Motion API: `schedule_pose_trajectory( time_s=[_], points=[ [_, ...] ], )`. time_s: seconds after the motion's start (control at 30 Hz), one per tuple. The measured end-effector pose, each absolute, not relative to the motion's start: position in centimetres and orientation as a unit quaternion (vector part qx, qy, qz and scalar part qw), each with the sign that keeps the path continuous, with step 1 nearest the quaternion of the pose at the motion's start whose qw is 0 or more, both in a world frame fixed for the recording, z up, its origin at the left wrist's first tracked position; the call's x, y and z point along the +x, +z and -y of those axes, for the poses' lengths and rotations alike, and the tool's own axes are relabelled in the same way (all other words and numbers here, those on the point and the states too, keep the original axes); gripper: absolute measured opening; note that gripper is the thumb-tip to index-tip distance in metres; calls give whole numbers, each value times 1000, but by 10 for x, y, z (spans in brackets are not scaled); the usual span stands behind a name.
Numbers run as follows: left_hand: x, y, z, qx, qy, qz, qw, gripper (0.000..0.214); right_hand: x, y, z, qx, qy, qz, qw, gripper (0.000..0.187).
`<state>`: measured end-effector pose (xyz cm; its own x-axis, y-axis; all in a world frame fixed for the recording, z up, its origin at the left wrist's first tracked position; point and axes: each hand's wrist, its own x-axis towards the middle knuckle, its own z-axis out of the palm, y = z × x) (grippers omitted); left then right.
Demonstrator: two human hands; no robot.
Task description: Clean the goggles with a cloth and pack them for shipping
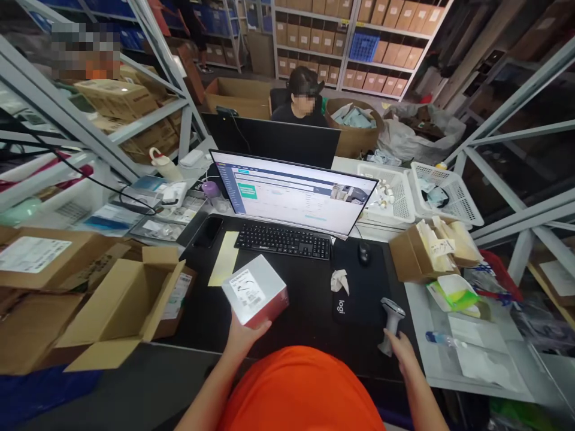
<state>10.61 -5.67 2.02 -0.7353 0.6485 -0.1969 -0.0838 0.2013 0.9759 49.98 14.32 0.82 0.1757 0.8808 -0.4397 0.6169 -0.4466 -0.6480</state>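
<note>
My left hand (246, 340) grips a small white and red box (263, 288) by its near side, with the thumb along the bottom edge. The box's white top carries a printed label with a barcode. On the right, my right hand (401, 349) is closed on the handle of a grey barcode scanner (393, 309), and most of its fingers are hidden. A crumpled piece of paper (339, 281) lies on the black desk mat between the two hands. Beyond the box are a black keyboard (284, 240) and a yellow paper sheet (224, 260).
A lit monitor (291, 191) stands behind the keyboard. At left is an opened cardboard carton (121, 299); at right, a carton holding paper packets (411, 257). A mouse (364, 254) and phone (209, 231) lie on the mat. Another person (300, 102) sits behind the monitors.
</note>
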Motion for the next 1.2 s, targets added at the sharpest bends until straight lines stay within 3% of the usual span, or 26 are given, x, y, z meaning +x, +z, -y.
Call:
schedule_pose_trajectory(
  time_s=[0.1, 0.23, 0.37, 0.43, 0.53, 0.67, 0.83, 0.97, 1.03, 1.2],
  points=[
    [95, 19, 49, 247, 581, -743, 220, 98, 492, -2, -158, -751, 464, 449, 138, 24],
    [85, 23, 42, 321, 528, -776, 128, 88, 465, 14, -173, -714, 528, 435, 147, 23],
    [77, 29, 43, 370, 467, -802, 56, 74, 431, 73, -154, -602, 627, 476, 134, 45],
    [76, 31, 46, 385, 438, -811, 37, 69, 412, 108, -133, -503, 675, 533, 84, 51],
    [76, 30, 51, 398, 407, -822, 19, 67, 388, 146, -109, -407, 687, 602, -12, 39],
    [78, 27, 57, 409, 388, -826, -1, 66, 378, 161, -98, -377, 673, 635, -50, 30],
    [78, 20, 66, 414, 366, -833, -8, 64, 385, 138, -101, -396, 677, 620, -21, 40],
    [76, 11, 73, 419, 343, -841, 10, 65, 410, 80, -129, -533, 530, 659, 40, 51],
    [76, 6, 78, 421, 331, -844, 28, 67, 432, 47, -150, -637, 442, 631, 27, 47],
    [82, -2, 87, 420, 304, -851, 84, 70, 495, -3, -178, -711, 395, 581, 9, 24]
  ],
)
